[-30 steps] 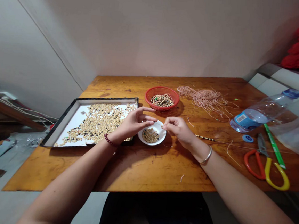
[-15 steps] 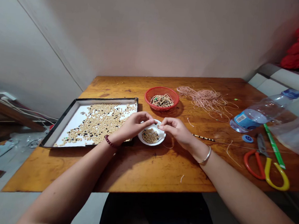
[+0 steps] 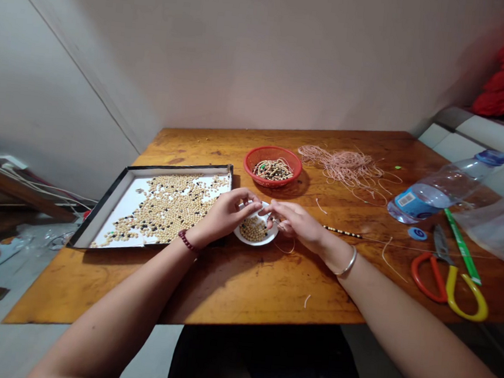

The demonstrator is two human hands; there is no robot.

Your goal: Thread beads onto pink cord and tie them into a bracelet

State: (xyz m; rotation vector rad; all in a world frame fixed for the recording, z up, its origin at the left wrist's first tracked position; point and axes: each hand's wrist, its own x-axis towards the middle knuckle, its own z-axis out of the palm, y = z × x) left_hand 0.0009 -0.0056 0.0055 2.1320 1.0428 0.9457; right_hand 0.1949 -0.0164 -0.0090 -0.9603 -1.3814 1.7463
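Note:
Over a small white bowl (image 3: 254, 242) of cream and dark beads (image 3: 252, 229), my left hand (image 3: 229, 211) is closed, thumb pressed toward the fingertips. What it pinches is too small to make out. My right hand (image 3: 298, 223) hangs at the bowl's right rim, index finger reaching left and the other fingers curled. Something small shows at its fingertips, but I cannot tell what. From beyond my right wrist, a string of black and cream beads (image 3: 343, 231) runs right along the table. A loop of thin thread (image 3: 288, 251) droops below the right hand.
Left stands a black-edged tray (image 3: 121, 201) of loose beads. A red basket (image 3: 271, 182) holds beaded strands, beside tangled pink cord (image 3: 346, 165). At right lie a plastic bottle (image 3: 437, 190), scissors (image 3: 441, 270), a green strip (image 3: 463, 246) and a blue cap (image 3: 417, 233).
My right hand's fingertips have parted from the left's and reached lower, toward the bowl's right rim, with the index finger straighter. My left hand has hardly moved.

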